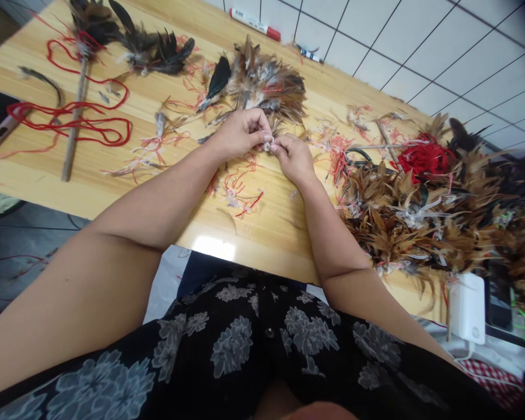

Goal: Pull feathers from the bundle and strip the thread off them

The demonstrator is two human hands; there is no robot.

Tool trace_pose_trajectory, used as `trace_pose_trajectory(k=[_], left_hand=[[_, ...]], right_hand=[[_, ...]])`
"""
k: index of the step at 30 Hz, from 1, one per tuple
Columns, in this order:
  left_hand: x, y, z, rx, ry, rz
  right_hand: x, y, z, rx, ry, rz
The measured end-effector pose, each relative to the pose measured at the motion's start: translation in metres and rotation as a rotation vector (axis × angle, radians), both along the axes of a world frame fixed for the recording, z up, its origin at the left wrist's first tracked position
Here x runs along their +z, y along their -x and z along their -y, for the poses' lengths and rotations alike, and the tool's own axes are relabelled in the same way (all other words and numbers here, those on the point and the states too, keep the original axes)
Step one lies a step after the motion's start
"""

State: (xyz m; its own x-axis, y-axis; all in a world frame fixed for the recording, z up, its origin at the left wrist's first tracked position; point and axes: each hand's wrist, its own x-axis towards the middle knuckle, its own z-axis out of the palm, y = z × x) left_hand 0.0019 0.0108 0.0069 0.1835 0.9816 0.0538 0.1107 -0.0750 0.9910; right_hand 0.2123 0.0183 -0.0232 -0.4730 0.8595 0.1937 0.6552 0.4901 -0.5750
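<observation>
My left hand (244,133) and my right hand (292,157) meet above a light wooden table (262,216). Their fingertips pinch a small whitish feather tuft (268,144) between them. Just beyond my hands lies a bunch of brown speckled feathers (266,87), with a black feather (219,78) at its left. Thin red thread scraps (240,186) lie near my wrists. To the right is a large heap of brown feathers (411,221). A tangle of red yarn (426,158) rests on its far side.
A long red cord (85,123) loops around a wooden stick (75,116) at the table's left, beyond which lie dark feather bunches (151,52). A red-capped marker (254,24) lies on the far edge, against a tiled surface. A white box (467,308) stands at the near right edge.
</observation>
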Motion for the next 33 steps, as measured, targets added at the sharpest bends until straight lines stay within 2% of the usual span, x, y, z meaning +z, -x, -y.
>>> trace_pose_trajectory(k=[4,7,15,24,29,33], left_hand=[[-0.002,0.001,-0.001,-0.004,-0.003,0.021],[-0.002,0.001,-0.001,-0.011,-0.003,0.034],[-0.003,0.002,-0.001,-0.032,0.001,0.004],[-0.006,0.003,-0.004,-0.054,-0.004,0.034],[-0.004,0.001,-0.003,0.004,-0.023,0.037],[0.001,-0.003,0.002,0.046,-0.02,0.072]], right_hand=[[0.012,0.002,0.007,-0.019,0.029,0.002],[0.015,0.002,0.008,-0.034,0.044,0.014],[0.011,-0.001,0.005,0.001,0.035,0.05],[-0.003,-0.003,0.004,-0.123,-0.048,0.074],[0.002,-0.001,0.008,-0.163,-0.041,0.192],[0.005,0.001,0.011,-0.163,-0.042,0.184]])
